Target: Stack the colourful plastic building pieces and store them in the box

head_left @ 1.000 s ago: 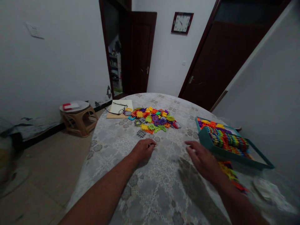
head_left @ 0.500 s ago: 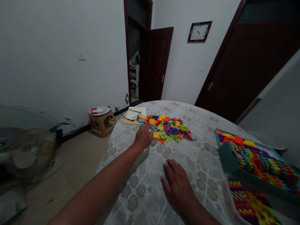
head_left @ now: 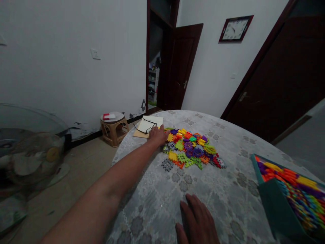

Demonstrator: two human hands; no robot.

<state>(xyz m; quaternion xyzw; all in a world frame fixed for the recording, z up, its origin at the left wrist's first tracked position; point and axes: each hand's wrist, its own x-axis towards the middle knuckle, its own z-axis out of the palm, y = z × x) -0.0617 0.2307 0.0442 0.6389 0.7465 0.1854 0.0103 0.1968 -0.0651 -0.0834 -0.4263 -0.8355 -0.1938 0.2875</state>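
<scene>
My left hand (head_left: 157, 136) reaches to the far left edge of a heap of colourful plastic building pieces (head_left: 189, 149), its fingers spread over the pieces there. No piece shows in its grip, though the fingertips are partly hidden. The flat, notched pieces are yellow, purple, green, orange, red and grey. Closer to me, a grey square piece (head_left: 167, 165) lies at the heap's near left corner. My right hand (head_left: 199, 222) rests on the patterned tablecloth (head_left: 157, 206), fingers apart and holding nothing.
Beside my left hand lie black-framed glasses (head_left: 148, 129) on a notebook (head_left: 139, 134). A teal box (head_left: 275, 200) full of colourful pieces stands at the right. Left of the table are a stool (head_left: 114, 130) and a fan (head_left: 27, 159).
My left hand has moved from the heap's near left side to its far left edge, by the glasses. The view has turned left; my right hand stays on the cloth.
</scene>
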